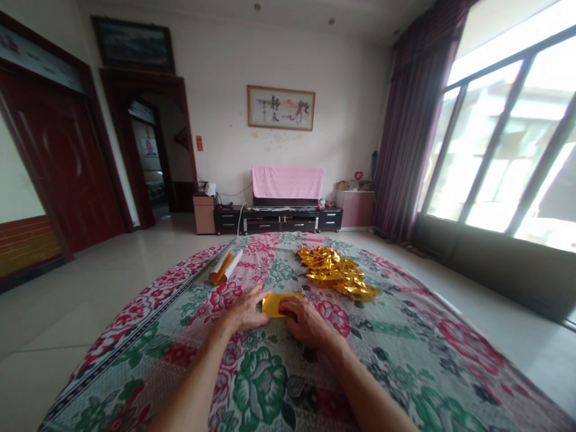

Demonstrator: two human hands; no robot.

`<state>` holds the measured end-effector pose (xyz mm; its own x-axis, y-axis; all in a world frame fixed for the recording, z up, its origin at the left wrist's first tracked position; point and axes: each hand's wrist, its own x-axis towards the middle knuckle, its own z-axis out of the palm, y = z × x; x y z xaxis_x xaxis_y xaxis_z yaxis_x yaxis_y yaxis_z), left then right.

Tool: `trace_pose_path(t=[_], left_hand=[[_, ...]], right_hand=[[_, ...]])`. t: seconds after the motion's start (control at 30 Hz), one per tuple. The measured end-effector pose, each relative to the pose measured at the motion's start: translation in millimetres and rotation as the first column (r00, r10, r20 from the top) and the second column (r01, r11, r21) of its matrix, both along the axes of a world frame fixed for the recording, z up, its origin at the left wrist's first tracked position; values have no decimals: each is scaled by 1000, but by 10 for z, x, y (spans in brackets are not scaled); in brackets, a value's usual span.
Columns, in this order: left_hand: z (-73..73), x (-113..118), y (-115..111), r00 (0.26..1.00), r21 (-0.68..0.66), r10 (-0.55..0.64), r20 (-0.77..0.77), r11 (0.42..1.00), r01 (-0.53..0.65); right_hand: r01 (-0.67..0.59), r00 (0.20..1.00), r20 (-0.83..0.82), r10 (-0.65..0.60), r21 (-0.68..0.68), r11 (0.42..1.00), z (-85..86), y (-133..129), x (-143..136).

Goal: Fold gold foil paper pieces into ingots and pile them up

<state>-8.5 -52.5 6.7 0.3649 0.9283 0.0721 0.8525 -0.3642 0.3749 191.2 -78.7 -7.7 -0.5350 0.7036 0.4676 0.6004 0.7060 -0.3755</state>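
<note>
A small sheet of gold paper (272, 305) lies flat on the flowered cloth between my hands. My left hand (246, 310) rests at the sheet's left edge, its fingers apart and the thumb beside the near corner. On the right part of the sheet, the curled fingers of my right hand (302, 318) press down; whether they pinch it is hard to see. Beyond my right hand sits a loose pile of folded shiny gold paper (335, 270). Past my left hand lies an opened white packet (233, 264) with gold sheets inside.
The flowered cloth (263, 384) covers a rounded table. Across the tiled floor stand a black low cabinet (270, 225), a pink cloth (288, 182) over something above it, and side cabinets. A curtain and windows are on the right, doorways on the left.
</note>
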Motion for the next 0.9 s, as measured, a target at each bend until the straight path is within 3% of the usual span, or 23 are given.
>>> trace_pose_path(t=[0.23, 0.4, 0.57, 0.9], left_hand=[[-59, 85, 48, 980, 238, -174, 91, 960, 148], [-59, 167, 20, 972, 251, -233, 41, 944, 216], [-57, 173, 0, 965, 342, -261, 33, 910, 235], [-151, 177, 63, 960, 399, -260, 99, 895, 201]], right_hand=[[8, 1000, -5, -8, 17, 1000, 7, -15, -17], [2, 1000, -5, -2, 32, 999, 2, -2, -19], [9, 1000, -7, -8, 48, 999, -13, 5, -24], [101, 993, 59, -105, 62, 993, 1, -5, -43]])
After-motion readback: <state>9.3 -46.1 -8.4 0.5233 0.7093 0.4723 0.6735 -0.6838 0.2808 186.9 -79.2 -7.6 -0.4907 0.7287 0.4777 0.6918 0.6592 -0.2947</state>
